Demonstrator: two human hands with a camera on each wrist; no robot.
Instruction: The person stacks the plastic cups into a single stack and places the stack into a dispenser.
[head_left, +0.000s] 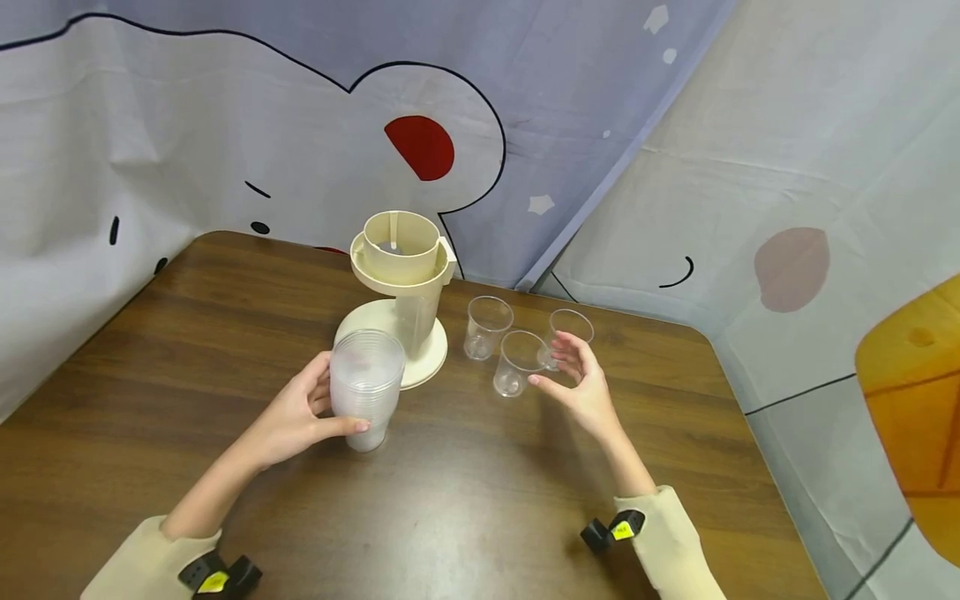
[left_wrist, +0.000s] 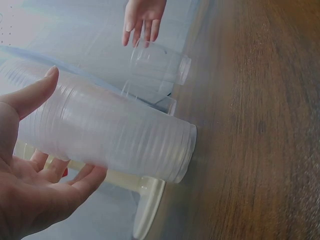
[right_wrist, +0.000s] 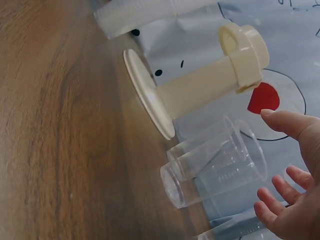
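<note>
A tall stack of clear plastic cups (head_left: 367,379) stands on the table toward the left. My left hand (head_left: 303,417) holds it from the side, thumb in front and fingers behind; the left wrist view shows the stack (left_wrist: 115,125) between them. On the right, my right hand (head_left: 581,387) hovers with thumb and fingers spread, holding nothing. Single clear cups stand near it: the front cup (head_left: 512,379), the left cup (head_left: 480,342) and the right cup (head_left: 572,321), partly hidden by the fingers. In the right wrist view, one cup (right_wrist: 220,172) is apart from the hand.
Behind the stack stands a cream-coloured holder (head_left: 401,287) with a round base and a ring-shaped top. The brown wooden table (head_left: 450,517) ends at a printed curtain (head_left: 300,150) behind and to the right.
</note>
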